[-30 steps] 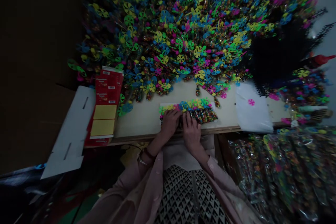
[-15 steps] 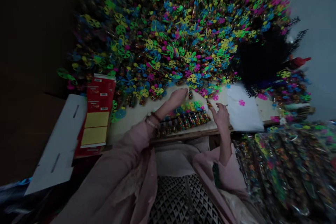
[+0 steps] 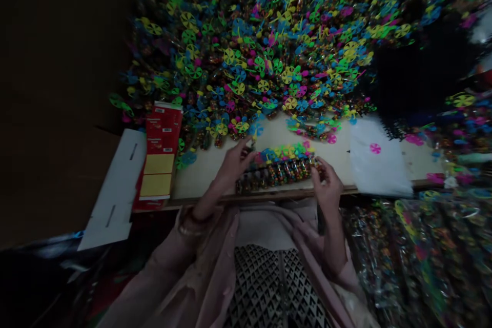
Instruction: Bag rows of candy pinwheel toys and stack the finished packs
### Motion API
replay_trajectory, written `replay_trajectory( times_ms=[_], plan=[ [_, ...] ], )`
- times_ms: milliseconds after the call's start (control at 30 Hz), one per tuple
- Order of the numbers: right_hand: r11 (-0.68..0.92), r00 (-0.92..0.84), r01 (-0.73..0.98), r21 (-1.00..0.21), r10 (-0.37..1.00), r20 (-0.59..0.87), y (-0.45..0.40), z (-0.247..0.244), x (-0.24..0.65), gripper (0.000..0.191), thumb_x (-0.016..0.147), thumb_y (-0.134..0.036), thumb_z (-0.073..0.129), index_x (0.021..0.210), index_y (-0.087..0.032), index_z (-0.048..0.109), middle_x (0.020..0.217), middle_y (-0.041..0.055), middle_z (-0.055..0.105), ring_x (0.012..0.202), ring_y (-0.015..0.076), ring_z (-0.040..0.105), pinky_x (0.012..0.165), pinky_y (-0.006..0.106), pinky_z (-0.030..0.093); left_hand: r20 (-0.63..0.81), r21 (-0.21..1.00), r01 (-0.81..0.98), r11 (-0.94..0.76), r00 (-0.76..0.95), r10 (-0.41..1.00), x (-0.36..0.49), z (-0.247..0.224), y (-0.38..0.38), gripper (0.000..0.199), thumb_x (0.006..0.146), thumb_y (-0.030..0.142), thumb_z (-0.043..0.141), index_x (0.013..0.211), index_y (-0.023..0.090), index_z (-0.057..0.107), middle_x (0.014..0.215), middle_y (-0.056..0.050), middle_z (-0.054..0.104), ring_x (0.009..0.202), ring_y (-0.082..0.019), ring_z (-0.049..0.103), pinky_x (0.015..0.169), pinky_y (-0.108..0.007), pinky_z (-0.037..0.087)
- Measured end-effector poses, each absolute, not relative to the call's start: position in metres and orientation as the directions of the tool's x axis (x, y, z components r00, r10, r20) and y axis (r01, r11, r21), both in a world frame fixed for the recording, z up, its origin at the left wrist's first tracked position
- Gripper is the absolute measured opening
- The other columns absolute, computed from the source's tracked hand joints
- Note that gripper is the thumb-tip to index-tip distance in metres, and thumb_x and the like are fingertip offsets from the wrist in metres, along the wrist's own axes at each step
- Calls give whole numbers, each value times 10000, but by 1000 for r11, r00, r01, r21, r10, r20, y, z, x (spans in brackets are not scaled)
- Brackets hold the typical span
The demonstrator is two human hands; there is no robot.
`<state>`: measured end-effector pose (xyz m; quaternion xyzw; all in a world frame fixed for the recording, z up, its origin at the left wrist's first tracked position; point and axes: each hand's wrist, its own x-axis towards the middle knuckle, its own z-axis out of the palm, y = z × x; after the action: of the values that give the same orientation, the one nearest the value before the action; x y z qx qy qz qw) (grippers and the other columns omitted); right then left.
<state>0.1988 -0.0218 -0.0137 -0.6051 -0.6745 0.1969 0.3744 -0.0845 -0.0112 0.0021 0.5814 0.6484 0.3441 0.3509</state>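
A row of clear tubes filled with multicoloured candy (image 3: 286,171) lies side by side along the front of the table, plastic fan tops pointing away from me. At the left end of the row, my left hand (image 3: 233,163) is raised a little, its fingers closed around a single candy tube (image 3: 252,144) with a fan top. My right hand (image 3: 328,182) is at the right end, thumb and fingers pinching the last tube of the row. Dim light and blur hide the exact finger contact.
A large heap of fan-topped candy tubes (image 3: 261,41) covers the back of the table. Red and yellow printed cardboard (image 3: 159,148) and a white card (image 3: 115,189) stand at left. White plastic bags (image 3: 378,164) lie at right, near a black bundle (image 3: 415,77). Packed bags (image 3: 415,256) fill the lower right.
My left hand has drawn back from the heap's edge toward the left end of the row, with a tube. My right hand has closed at the row's right end. The view has shifted.
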Motion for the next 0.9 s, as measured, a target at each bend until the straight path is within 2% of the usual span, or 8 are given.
replay_trajectory(
  times_ms=[100, 167, 333, 467, 600, 733, 833, 900],
  plan=[
    [317, -163, 683, -658, 944, 286, -50, -1, 147, 354, 919, -306, 494, 1248, -192, 557, 1116, 87, 641, 1019, 183, 594, 901, 322, 471, -187, 869, 433, 240, -162, 969, -95, 0, -72, 515, 851, 413, 552, 1302, 169, 507, 919, -57, 679, 761, -152, 641, 666, -250, 514],
    [380, -272, 731, -567, 924, 269, -58, -4, 115, 356, 936, -292, 463, 1263, -179, 548, 1058, 92, 643, 990, 191, 588, 894, 328, 461, -224, 863, 410, 294, -211, 951, -89, -7, -95, 516, 860, 412, 546, 1313, 171, 494, 944, -62, 680, 778, -155, 645, 687, -263, 524],
    [473, -429, 851, -230, 877, 216, -59, -27, 77, 354, 948, -296, 443, 1227, -123, 578, 869, 93, 638, 844, 206, 557, 756, 323, 411, -133, 857, 461, 230, -233, 963, -70, -24, -108, 502, 893, 364, 516, 1354, 180, 447, 1070, -87, 670, 924, -179, 651, 830, -316, 524],
    [442, -421, 893, -87, 888, 183, -61, -33, 72, 338, 955, -284, 437, 1210, -117, 582, 839, 90, 633, 812, 201, 537, 735, 326, 362, -68, 862, 481, 161, -206, 976, -63, -26, -101, 477, 907, 307, 495, 1365, 186, 438, 1145, -103, 652, 1068, -196, 616, 926, -337, 491],
    [415, -411, 909, -29, 907, 90, -67, -27, 66, 353, 956, -257, 433, 1251, -102, 550, 877, 110, 637, 831, 215, 541, 749, 343, 359, -35, 847, 514, 136, -201, 979, -58, -26, -96, 475, 916, 277, 477, 1379, 185, 425, 1251, -128, 598, 1158, -214, 568, 988, -370, 456],
    [409, -410, 912, -16, 910, -61, -68, -20, 63, 376, 943, -182, 431, 1296, -86, 514, 916, 122, 643, 862, 227, 563, 765, 352, 385, -29, 822, 558, 118, -167, 986, -54, -32, -95, 485, 924, 270, 456, 1399, 187, 401, 1276, -139, 574, 1149, -230, 564, 977, -395, 461],
    [409, -415, 910, -75, 898, -145, -62, -11, 69, 396, 943, -230, 451, 1318, -114, 504, 962, 121, 661, 899, 232, 588, 783, 354, 410, -42, 791, 600, 117, -138, 990, -53, -34, -96, 475, 932, 266, 440, 1399, 184, 408, 1210, -143, 596, 1095, -235, 583, 936, -389, 480],
    [410, -433, 898, -158, 887, -160, -57, 4, 77, 360, 954, -262, 435, 1274, -145, 549, 959, 109, 679, 890, 221, 609, 784, 349, 429, -69, 741, 655, 150, -148, 987, -51, -32, -95, 474, 932, 270, 443, 1397, 183, 415, 1148, -141, 612, 1036, -234, 603, 892, -374, 494]
  ],
)
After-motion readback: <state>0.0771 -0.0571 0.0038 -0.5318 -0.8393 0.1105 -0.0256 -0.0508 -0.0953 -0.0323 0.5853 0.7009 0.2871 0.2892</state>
